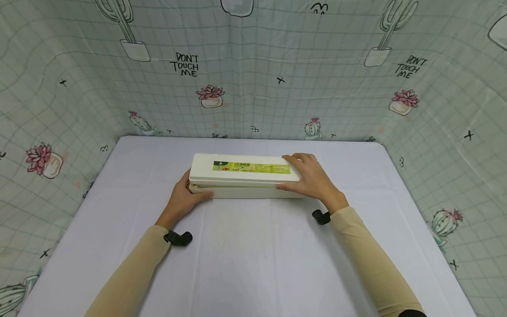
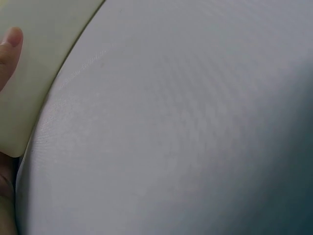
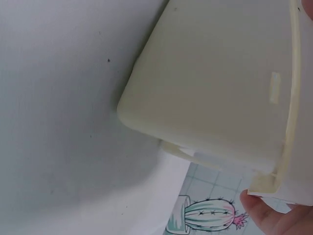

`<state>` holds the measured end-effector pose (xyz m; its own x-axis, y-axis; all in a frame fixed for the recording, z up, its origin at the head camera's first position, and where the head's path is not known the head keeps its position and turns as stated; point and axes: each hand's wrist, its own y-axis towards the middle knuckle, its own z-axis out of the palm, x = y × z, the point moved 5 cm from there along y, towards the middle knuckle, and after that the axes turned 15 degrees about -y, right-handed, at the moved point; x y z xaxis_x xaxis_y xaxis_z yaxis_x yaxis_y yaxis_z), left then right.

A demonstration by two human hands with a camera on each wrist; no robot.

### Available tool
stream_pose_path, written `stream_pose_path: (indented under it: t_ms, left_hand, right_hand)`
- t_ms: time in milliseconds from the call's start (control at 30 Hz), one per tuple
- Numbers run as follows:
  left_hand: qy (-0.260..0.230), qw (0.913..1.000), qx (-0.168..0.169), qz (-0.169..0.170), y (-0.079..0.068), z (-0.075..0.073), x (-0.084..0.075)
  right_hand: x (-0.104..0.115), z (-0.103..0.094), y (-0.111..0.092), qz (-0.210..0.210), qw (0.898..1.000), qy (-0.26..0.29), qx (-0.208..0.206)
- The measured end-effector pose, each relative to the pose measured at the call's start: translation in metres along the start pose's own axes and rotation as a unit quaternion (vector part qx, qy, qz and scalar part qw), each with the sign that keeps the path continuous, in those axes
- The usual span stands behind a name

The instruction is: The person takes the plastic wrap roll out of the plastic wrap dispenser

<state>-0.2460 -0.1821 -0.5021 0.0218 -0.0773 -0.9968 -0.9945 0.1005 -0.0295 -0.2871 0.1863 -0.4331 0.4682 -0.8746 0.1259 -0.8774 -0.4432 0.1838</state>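
Gripping the white box (image 1: 241,193) by its left end with the left hand (image 1: 184,198), held the lid (image 1: 241,177) across its right end, front edge to far edge, with the right hand (image 1: 310,176). Lay crosswise between both hands, touching each, with neither nearer. Ran lengthwise roughly parallel to the worktop's (image 1: 237,251) far edge, about midway between left and right edges.
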Motion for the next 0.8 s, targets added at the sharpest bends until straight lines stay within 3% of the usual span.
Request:
stream_pose_path:
  t_ms: [167, 367, 600, 800]
  left_hand:
    - [-0.001, 1.0, -0.002, 0.003, 0.0, -0.001, 0.0]
    - [0.004, 1.0, 0.005, 0.006, -0.006, 0.002, -0.017]
    - [0.002, 1.0, -0.003, 0.009, 0.002, -0.003, 0.004]
    - [0.004, 0.9998, -0.006, 0.018, 0.004, -0.005, 0.008]
  right_hand:
    - [-0.004, -0.002, -0.003, 0.007, 1.0, 0.003, 0.002]
    - [-0.01, -0.005, -0.007, 0.015, 1.0, 0.008, -0.008]
    - [-0.016, -0.006, -0.013, 0.029, 0.999, 0.006, -0.018]
    - [-0.019, -0.009, -0.02, 0.041, 0.999, 0.013, -0.029]
